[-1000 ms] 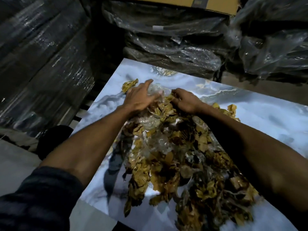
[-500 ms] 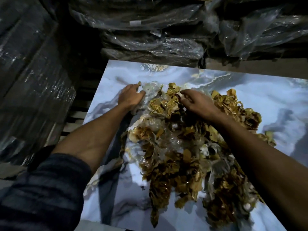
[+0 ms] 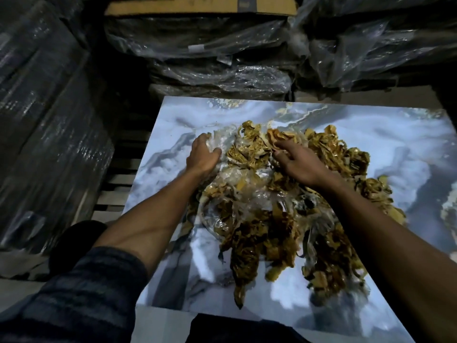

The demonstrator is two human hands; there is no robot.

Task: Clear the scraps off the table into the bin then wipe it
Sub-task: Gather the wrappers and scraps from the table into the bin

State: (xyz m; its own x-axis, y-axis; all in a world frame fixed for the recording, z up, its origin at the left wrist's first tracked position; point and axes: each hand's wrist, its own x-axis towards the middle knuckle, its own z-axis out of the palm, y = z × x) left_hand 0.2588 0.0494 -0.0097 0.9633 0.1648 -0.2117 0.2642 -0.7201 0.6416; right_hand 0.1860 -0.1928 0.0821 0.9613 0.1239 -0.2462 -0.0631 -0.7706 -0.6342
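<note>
A big heap of golden-brown and clear plastic scraps [image 3: 277,209] covers the middle of the pale marble-patterned table [image 3: 395,144]. My left hand [image 3: 201,157] lies flat on clear wrap at the heap's far left edge, fingers spread. My right hand [image 3: 300,160] rests on top of the heap near its far side, fingers curled into golden scraps. Both forearms reach across the pile. No bin is in view.
Stacks of plastic-wrapped goods [image 3: 222,70] stand beyond the table, under a cardboard box [image 3: 197,6]. More wrapped bundles [image 3: 44,144] rise at the left beside a slatted pallet [image 3: 118,184]. A dark shape [image 3: 74,241] sits on the floor at the left.
Both hands have dragged the scraps inward from the far edge, bunching the heap tighter. The view has shifted, so the table's far corner shows more bare surface.
</note>
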